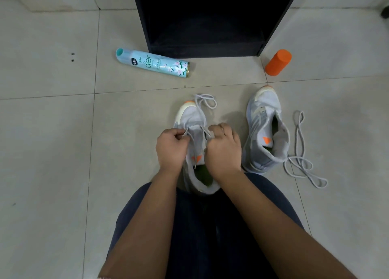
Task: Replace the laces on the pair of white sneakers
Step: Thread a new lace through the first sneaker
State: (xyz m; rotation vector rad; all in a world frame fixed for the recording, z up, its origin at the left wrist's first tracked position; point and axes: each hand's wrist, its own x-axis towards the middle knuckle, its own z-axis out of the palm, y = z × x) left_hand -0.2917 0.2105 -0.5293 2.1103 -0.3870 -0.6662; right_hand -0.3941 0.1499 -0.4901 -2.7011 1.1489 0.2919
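grey sneaker (190,118) lies toe away, lace (197,103) pinched.

On the floor (52,131) before us stands the near sneaker (190,118). Our left hand (171,146) is at its left side and our right hand (224,148) at its right, both on the threaded lace (205,101), which loops past the toe. The other sneaker (263,131) stands just right, a loose lace (299,152) beside it. Farther off lie a spray can (153,62) left, a cylinder (277,62) right, and a cabinet (206,26) between.

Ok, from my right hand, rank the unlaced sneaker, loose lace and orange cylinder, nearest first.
1. Unlaced sneaker, just right of the right hand.
2. Loose lace, on the floor beyond that sneaker.
3. Orange cylinder, farther ahead by the cabinet.
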